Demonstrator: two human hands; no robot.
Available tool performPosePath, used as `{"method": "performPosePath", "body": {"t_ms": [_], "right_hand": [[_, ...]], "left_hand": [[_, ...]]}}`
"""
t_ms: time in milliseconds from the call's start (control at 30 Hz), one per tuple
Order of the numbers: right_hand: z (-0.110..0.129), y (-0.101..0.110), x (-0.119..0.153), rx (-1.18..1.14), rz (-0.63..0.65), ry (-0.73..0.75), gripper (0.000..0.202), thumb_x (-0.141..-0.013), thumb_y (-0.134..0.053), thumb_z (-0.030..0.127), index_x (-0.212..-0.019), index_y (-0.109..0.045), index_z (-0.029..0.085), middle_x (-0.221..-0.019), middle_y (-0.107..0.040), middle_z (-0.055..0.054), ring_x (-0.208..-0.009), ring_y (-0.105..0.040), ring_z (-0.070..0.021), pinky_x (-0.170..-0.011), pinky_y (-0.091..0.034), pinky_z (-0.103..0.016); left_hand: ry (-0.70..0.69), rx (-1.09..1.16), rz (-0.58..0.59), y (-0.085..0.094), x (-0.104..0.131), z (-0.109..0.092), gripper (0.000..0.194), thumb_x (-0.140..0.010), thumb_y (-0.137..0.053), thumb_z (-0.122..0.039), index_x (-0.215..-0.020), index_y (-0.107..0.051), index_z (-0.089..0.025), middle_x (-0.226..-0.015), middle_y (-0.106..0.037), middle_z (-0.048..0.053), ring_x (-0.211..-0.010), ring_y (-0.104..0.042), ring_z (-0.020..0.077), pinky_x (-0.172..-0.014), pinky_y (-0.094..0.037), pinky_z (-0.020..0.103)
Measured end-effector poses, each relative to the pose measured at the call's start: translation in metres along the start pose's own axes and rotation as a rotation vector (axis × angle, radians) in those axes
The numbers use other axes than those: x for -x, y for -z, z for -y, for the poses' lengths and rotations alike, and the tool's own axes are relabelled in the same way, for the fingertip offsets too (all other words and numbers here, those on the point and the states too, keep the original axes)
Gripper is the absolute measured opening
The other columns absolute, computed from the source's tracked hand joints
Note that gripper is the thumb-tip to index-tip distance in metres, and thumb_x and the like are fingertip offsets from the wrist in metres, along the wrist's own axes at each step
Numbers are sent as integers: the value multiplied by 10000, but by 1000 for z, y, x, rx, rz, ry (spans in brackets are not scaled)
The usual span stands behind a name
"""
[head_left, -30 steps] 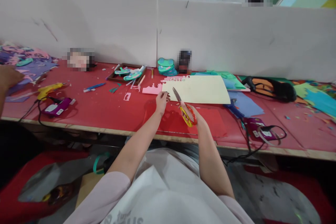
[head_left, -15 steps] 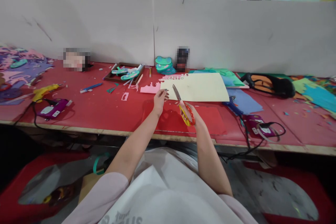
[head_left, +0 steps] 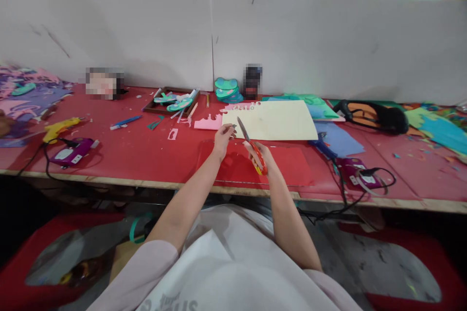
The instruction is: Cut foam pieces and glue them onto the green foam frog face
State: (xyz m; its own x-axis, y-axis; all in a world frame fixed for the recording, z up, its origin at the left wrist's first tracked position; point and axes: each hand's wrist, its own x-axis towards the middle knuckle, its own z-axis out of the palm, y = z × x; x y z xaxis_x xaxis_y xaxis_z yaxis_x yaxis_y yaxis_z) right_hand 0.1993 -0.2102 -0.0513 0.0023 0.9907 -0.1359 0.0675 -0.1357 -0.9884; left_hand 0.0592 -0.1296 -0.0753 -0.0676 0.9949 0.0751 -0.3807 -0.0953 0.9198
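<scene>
The right hand (head_left: 267, 156) holds scissors (head_left: 260, 158), slanting forward-left, blades (head_left: 242, 128) beside the left hand (head_left: 221, 142), whose grip I cannot tell.

Red/yel. scissors (head_left: 249, 139), blades approx. closed, tips fwd-L, R hand (head_left: 264, 151)

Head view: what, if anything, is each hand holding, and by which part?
The right hand holds scissors by the handles. Whether the left hand pinches something small cannot be told.

scissors (head_left: 259, 158) partly hidden by right hand (head_left: 266, 153)
</scene>
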Motion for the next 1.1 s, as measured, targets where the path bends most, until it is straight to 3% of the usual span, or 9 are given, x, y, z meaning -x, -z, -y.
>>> {"method": "performPosePath", "body": {"t_ms": [167,267,400,533,833,1000,1100], "right_hand": [[1,-7,-8,-250,-221,227,451,-621,-780,450,-933,-554,214,-608,-549,76,-381,-457,-53,-370,-386,-193],[10,-10,-18,-362,-302,349,528,-586,-805,360,-1007,-513,232,-721,-613,65,-476,-550,-73,-481,-479,-221],[15,-14,-28,-420,-325,375,553,-591,-794,347,-1040,-492,233,-823,-669,23,-586,-612,-105,-534,-504,-247],[4,-19,-29,-446,-348,377,535,-606,-791,320,-1048,-503,234,-789,-654,35,-615,-618,-111,-581,-517,-264],[-25,-21,-37,-462,-343,463,478,-659,-747,286,-1068,-504,244,-710,-532,80,-610,-582,-87,-629,-517,-253],[-24,-23,-32,-458,-348,457,463,-681,-741,312,-1075,-507,245,-734,-533,67,-642,-581,-90,-634,-507,-241],[-19,-25,-28,-485,-348,439,377,-760,-669,387,-1072,-511,246,-709,-501,62,-592,-532,-84,-582,-471,-231]], "left_hand": [[-19,-41,88,-4,4,-3,298,-617,-775,-365,-782,-612,-179,-568,-584,-51,-503,-516,74,-547,-420,220],[-27,-59,210,-7,9,-5,326,-589,-798,-395,-737,-619,-166,-534,-577,-52,-500,-520,80,-566,-440,233],[-56,-81,378,-9,14,-3,383,-592,-796,-461,-745,-623,-155,-591,-612,-35,-543,-552,82,-585,-452,231],[-61,-113,435,-9,14,1,425,-610,-773,-514,-763,-612,-151,-632,-625,-21,-558,-563,89,-591,-460,241],[-58,-227,471,-11,17,0,396,-732,-649,-547,-754,-573,-159,-622,-608,-17,-592,-580,125,-618,-477,272],[-71,-293,445,-10,16,0,335,-742,-648,-490,-715,-571,-164,-600,-601,-26,-575,-562,113,-610,-464,258],[-112,-304,406,-9,16,0,321,-757,-641,-473,-694,-565,-167,-586,-588,-28,-568,-549,106,-614,-455,251]]}}
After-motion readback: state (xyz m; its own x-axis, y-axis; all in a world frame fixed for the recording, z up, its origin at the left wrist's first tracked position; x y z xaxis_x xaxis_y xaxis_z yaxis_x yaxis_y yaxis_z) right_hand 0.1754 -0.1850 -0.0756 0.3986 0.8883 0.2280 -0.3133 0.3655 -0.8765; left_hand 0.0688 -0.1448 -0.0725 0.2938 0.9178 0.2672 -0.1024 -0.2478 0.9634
